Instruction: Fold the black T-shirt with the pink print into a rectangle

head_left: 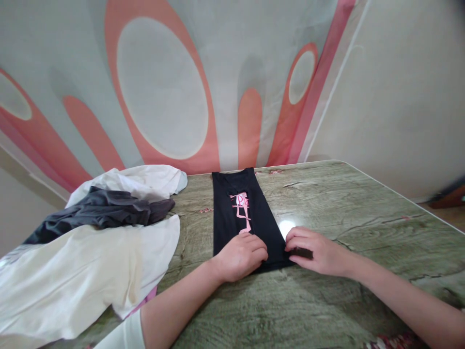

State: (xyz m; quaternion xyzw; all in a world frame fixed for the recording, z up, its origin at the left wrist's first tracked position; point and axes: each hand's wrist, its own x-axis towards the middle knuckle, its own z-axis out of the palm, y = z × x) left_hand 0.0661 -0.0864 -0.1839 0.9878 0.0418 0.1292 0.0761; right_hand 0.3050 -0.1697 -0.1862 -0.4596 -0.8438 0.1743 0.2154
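Observation:
A black shirt (pixel 267 218) with a pink-and-white print lies in a long, narrow folded shape on the table, its far end close to the back edge. My left hand (pixel 242 257) rests over its near part, fingers curled down and closed on the cloth, covering the bottom of the print. At the near right corner, my right hand (pixel 314 251) pinches the shirt's edge between thumb and fingers. The fingertips of the left hand are partly hidden from view.
Left of the shirt, a loose heap on the wood-patterned table (pixel 363 218) holds a cream garment (pixel 72 281), a dark grey one (pixel 109 208) and a white one (pixel 145 179). Behind the table hangs a grey backdrop (pixel 225 72) with coral shapes.

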